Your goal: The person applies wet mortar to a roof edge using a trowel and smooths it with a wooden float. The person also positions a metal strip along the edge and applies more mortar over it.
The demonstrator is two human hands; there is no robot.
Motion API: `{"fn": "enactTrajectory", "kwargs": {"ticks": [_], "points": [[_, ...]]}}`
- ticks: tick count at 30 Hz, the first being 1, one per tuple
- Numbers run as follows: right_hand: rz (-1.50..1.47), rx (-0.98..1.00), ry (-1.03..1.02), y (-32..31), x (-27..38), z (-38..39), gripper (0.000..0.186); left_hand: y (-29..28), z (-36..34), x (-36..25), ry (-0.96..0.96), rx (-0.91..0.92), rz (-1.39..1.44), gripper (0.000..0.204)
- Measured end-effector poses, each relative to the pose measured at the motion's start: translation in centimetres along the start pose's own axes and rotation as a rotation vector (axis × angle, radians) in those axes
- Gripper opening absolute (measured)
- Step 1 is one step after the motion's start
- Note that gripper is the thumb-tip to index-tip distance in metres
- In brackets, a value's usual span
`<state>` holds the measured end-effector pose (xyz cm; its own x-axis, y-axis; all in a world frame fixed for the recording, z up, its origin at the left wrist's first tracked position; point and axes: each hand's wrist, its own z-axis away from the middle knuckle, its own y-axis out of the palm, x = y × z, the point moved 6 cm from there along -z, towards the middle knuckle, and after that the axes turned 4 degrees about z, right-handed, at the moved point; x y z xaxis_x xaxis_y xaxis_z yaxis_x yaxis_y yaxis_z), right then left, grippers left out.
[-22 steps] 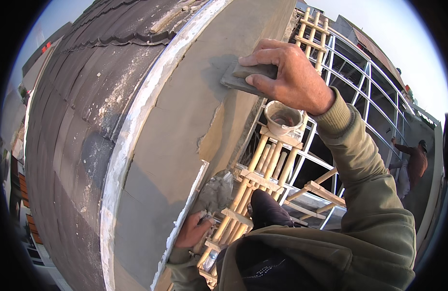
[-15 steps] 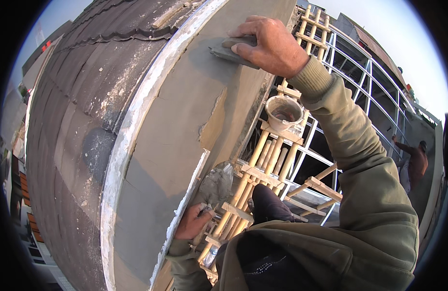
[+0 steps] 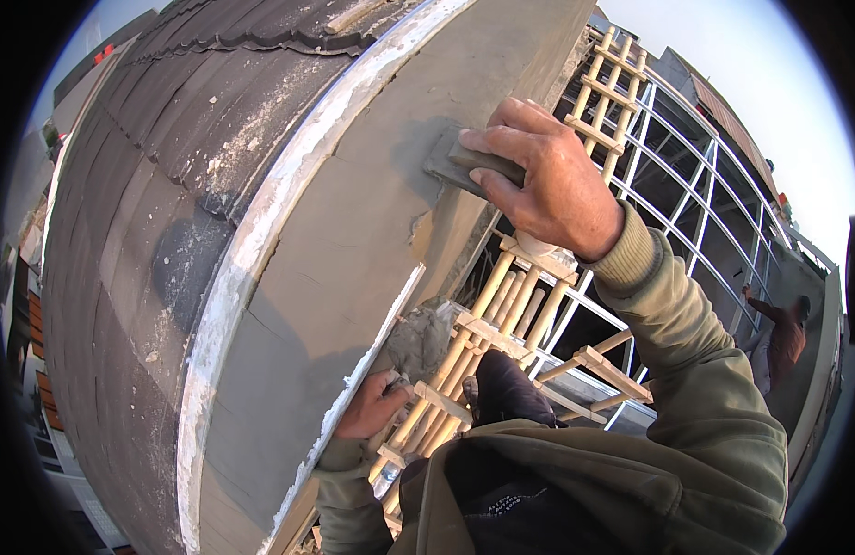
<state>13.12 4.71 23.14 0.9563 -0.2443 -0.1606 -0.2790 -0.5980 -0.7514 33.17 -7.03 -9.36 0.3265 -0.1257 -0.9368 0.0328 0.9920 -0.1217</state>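
Over smooth grey plaster (image 3: 326,222), the right hand (image 3: 559,185) pinches a flat float (image 3: 451,166), grip unclear on the left hand (image 3: 372,407)

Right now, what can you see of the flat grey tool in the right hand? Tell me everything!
The flat tool is a dull grey plate with a raised, chunky handle on its back. I can't tell what it's made of. The right hand pinches the handle, fingers above, thumb below. It seems to rest against the grey cement, high in the picture's middle.

Right arm (image 3: 677,310) bent forward, right grip (image 3: 550,176) clamped, left arm (image 3: 351,499) low, left grip (image 3: 374,405) half-curled
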Motion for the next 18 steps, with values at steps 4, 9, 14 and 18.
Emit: {"fn": "enactTrajectory", "kwargs": {"ticks": [4, 9, 14, 18], "points": [[0.165, -0.064, -0.059, 0.7, -1.7, -3.2, 0.032, 0.4, 0.2, -1.4, -0.009, 0.019, 0.072, 0.031], [-0.031, 0.061, -0.082, -0.1, 1.9, -0.9, 0.033, 0.0, -1.3, 3.1, 0.087, -0.048, -0.108, 0.03], [0.09, -0.04, -0.025, 1.6, -0.5, -3.8, 0.031, 0.2, -0.9, 1.4, 0.091, -0.011, -0.074, 0.03], [-0.195, 0.143, 0.017, -0.5, 4.3, -1.3, 0.032, 0.1, -0.7, 2.6, 0.071, -0.066, -0.029, 0.033]]}}
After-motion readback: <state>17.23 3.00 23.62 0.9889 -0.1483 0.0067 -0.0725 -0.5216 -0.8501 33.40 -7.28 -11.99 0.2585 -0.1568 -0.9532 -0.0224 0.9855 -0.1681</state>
